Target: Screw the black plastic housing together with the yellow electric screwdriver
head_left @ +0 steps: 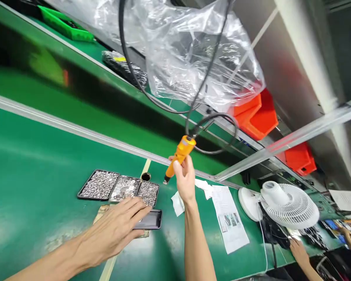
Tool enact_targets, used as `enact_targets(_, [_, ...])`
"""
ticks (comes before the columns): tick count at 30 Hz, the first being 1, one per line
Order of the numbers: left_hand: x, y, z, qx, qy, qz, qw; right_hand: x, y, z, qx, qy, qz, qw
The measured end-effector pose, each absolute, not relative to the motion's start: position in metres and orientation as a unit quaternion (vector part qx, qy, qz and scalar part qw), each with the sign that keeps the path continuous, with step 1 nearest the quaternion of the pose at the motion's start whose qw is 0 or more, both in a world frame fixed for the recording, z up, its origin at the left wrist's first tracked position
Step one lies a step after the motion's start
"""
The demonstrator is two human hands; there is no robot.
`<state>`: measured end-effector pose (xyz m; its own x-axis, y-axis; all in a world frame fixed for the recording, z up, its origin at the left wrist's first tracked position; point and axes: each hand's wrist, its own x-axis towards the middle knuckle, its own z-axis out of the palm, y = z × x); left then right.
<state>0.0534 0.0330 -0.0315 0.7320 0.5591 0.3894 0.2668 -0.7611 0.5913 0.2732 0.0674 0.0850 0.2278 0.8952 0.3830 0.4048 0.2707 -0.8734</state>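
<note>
The left hand (117, 230) covers most of the dark tray (150, 219).

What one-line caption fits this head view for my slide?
Right hand grips orange electric screwdriver; left hand rests on dark device beside screw trays.

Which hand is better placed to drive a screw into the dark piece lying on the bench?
Right, most likely. The right hand already grips the orange screwdriver, tip pointing down, while the left hand lies flat on the dark piece, holding it.
</note>
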Motion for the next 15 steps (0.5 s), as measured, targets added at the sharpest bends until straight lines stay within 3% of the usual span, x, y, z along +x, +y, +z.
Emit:
enact_targets(2, [0.061,0.033,-0.023,0.846,0.270,0.302,0.346,0.296,0.051,0.065,-0.653,-0.617,0.117,0.424])
enact_targets(5, [0.056,0.038,0.002,0.650,0.368,0.345,0.568,0.331,0.009,0.020,-0.759,-0.594,-0.076,0.255])
enact_targets(9, [0.034,0.039,0.029,0.291,0.381,0.377,0.793,0.361,-0.030,-0.037,-0.764,-0.570,-0.083,0.291])
enact_targets(13, [0.021,0.029,0.029,0.100,0.393,0.390,0.827,0.321,-0.044,-0.030,-0.721,-0.587,-0.055,0.365])
enact_targets(15, [0.020,0.021,0.026,0.070,0.389,0.399,0.827,0.271,-0.049,-0.009,-0.639,-0.612,-0.056,0.463])
